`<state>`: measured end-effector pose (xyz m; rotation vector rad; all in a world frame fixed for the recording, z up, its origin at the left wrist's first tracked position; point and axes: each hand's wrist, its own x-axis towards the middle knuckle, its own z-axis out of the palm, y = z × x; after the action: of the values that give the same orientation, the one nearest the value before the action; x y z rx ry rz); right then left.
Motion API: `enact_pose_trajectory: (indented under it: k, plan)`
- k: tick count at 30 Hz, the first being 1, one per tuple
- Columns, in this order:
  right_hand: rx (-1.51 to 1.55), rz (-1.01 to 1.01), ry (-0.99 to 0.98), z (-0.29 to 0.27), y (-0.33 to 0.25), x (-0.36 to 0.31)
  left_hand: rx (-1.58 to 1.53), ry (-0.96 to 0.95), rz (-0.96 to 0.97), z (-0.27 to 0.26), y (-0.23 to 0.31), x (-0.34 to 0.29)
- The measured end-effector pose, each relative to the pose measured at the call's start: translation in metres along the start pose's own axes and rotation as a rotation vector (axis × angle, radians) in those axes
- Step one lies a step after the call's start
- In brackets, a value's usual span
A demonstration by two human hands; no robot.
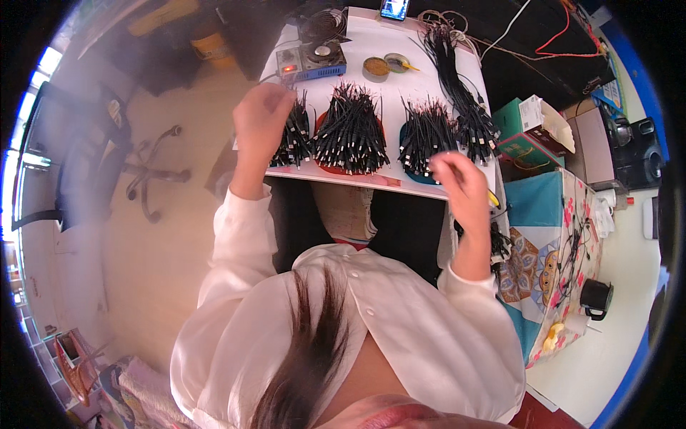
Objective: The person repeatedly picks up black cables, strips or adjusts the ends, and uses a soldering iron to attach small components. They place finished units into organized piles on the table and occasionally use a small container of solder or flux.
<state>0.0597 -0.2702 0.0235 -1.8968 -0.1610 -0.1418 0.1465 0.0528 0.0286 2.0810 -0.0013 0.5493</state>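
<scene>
My left hand (263,118) is raised over the table's left edge, beside a small blue-sided solder pot (311,63) with a lit red switch. Its fingers are curled together; what they hold, if anything, is hidden. Below it lies a bundle of short black cables (293,136). My right hand (461,179) hovers at the front edge, fingers bent inward by the connector ends of another black cable bundle (427,139) on a blue dish. Whether a cable sits in those fingers is too small to make out. Between the hands, a larger cable bundle (350,132) rests on a red dish.
An open round tin (376,69) of brownish paste stands behind the bundles, its lid alongside. Long black cables (450,68) run down the table's right side. A lit phone (394,8) is at the back. Boxes (532,129) and a cloth-covered surface (536,207) stand at right.
</scene>
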Motion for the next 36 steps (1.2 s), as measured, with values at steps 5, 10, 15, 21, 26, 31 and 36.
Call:
enact_pose_trajectory:
  k: [5,10,15,21,26,31,36]
  plan:
    - [-0.279,-0.089,-0.077,0.065,-0.004,0.088,-0.534,0.071,-0.041,-0.015,0.021,-0.017]
    - [-0.600,-0.067,-0.074,0.112,0.013,0.149,-1.044,-0.181,-0.276,-0.030,0.025,-0.051]
    - [-0.687,0.058,-0.104,0.122,0.022,0.157,-1.117,-0.297,-0.369,-0.026,0.015,-0.072]
    - [-0.479,0.085,0.002,0.113,0.017,0.152,-1.199,-0.260,-0.373,-0.016,0.012,-0.074]
    - [-0.534,0.149,-0.042,0.112,0.017,0.151,-1.195,-0.236,-0.402,-0.011,0.017,-0.078]
    - [-0.586,0.124,-0.075,0.118,0.023,0.156,-1.171,-0.204,-0.435,-0.009,0.020,-0.082]
    - [-0.595,0.165,-0.097,0.118,0.025,0.159,-1.181,-0.208,-0.434,-0.013,0.020,-0.084]
